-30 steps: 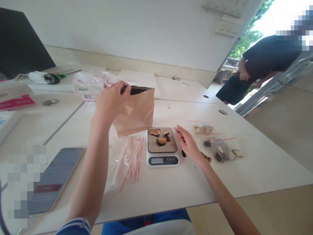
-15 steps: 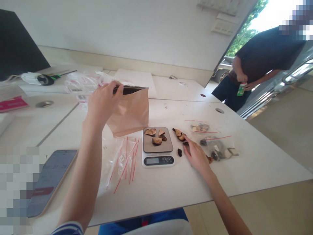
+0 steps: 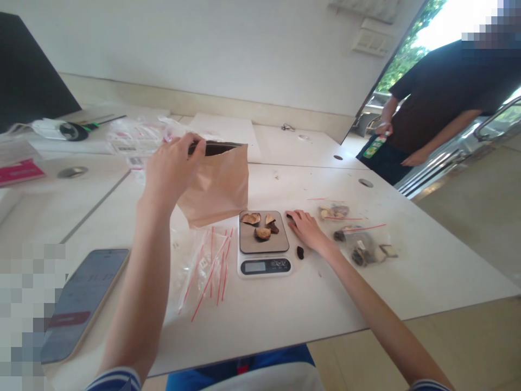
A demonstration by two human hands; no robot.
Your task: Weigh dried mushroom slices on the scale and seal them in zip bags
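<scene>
Gripping the top of a brown paper bag (image 3: pixel 222 187), the person's left hand (image 3: pixel 175 165) has its fingers curled over the rim at the bag's left end; the bag stands upright towards the far edge of the surface (image 3: pixel 325 304), its mouth gaping. From where I'm standing, a white scale (image 3: pixel 247 245) sits just in front of it, and a few brown dried pieces (image 3: pixel 262 233) rest on its plate. Just right of the scale, the right hand (image 3: pixel 307 231) lies low, palm down, fingers lightly bent, a dark bit (image 3: pixel 289 215) showing at the fingertips; I can't tell whether it has hold of it. A small dark piece (image 3: pixel 300 253) lies between that wrist and the scale. Flat plastic bags (image 3: pixel 203 266) with red strips are spread left of the scale, and a phone (image 3: pixel 87 304) lies by the near left corner. Filled clear bags (image 3: pixel 364 247) lie towards the right edge. Beyond the far right corner, another person (image 3: pixel 439 98) holds a green-and-white bottle (image 3: pixel 373 147).
</scene>
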